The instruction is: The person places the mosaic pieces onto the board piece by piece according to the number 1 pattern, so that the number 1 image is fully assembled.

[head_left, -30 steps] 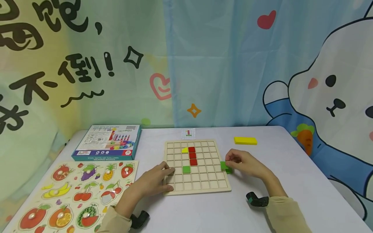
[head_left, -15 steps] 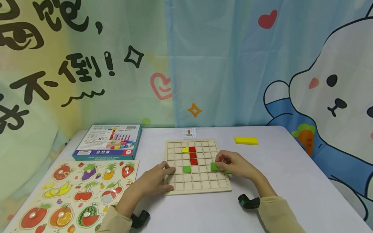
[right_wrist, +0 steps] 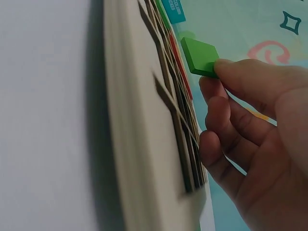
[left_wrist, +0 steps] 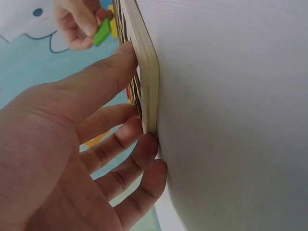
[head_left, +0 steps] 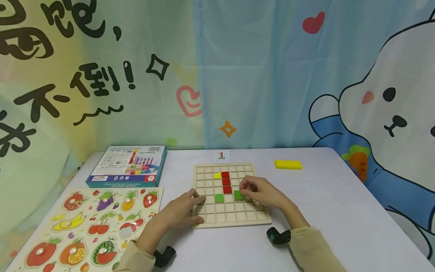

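My right hand (head_left: 263, 192) pinches a green square tile (right_wrist: 199, 57) between thumb and fingers, tilted just above the board in the right wrist view. My left hand (head_left: 181, 209) rests at the left edge of the wooden grid board (head_left: 234, 217). In the left wrist view its thumb (left_wrist: 103, 79) lies on the board's rim and other fingertips touch the side. On the grid are a column of red squares (head_left: 225, 182), a yellow piece (head_left: 217, 175) with a slanted edge and a green square (head_left: 219, 198). My right hand hides the board's right edge.
A small pattern card (head_left: 221, 156) lies behind the board. To its right is a yellow block (head_left: 288, 164). A box (head_left: 127, 166) and a fruit puzzle board (head_left: 78, 226) take up the table's left side. A curtain (head_left: 265, 75) hangs behind.
My right hand has carried the green tile leftward from beyond the board's right edge to over the grid, near the red column. The left hand stays in place on the board.
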Motion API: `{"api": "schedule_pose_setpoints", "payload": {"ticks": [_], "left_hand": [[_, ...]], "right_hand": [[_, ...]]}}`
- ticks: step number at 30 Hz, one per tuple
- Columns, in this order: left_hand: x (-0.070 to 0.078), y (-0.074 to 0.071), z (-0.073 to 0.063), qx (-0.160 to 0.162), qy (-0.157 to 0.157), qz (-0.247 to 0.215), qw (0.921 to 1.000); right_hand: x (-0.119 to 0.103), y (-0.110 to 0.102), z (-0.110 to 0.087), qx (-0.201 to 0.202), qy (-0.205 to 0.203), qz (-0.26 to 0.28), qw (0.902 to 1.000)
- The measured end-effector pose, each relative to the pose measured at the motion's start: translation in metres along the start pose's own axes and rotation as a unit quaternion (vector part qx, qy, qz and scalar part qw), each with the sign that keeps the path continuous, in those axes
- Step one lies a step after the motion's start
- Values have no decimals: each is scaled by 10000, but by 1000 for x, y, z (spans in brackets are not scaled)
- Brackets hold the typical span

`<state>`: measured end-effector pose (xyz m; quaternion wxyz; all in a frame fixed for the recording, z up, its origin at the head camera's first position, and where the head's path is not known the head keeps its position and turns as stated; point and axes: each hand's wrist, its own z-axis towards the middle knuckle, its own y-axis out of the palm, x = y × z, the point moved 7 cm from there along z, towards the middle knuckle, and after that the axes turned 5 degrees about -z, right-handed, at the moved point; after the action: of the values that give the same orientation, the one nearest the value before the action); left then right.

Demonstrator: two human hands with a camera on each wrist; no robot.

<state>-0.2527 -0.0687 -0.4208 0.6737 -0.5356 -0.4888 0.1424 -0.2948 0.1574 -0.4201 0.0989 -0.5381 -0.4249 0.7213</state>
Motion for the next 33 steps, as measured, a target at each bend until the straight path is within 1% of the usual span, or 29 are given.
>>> {"api": "schedule_pose_setpoints", "payload": {"ticks": [4,11,19,25,33], "left_hand": [[0,0,0,2,-39,-6,10000],[2,-1,-1,23,-46,32,10000],[1,0,-1,4,-40,38,10000],[1,1,-1,0,-73,31,10000],[1,0,-1,-2,-83,66,9999]], "right_hand": [[-4,5,4,-10,-14,-32,10000],[-11,13,10,14,-216,-132,9997],[-11,18,13,130,-123,-330,9993],[-13,21,13,115,5,-482,9988],[-22,22,12,73,-54,-711,9974]]}}
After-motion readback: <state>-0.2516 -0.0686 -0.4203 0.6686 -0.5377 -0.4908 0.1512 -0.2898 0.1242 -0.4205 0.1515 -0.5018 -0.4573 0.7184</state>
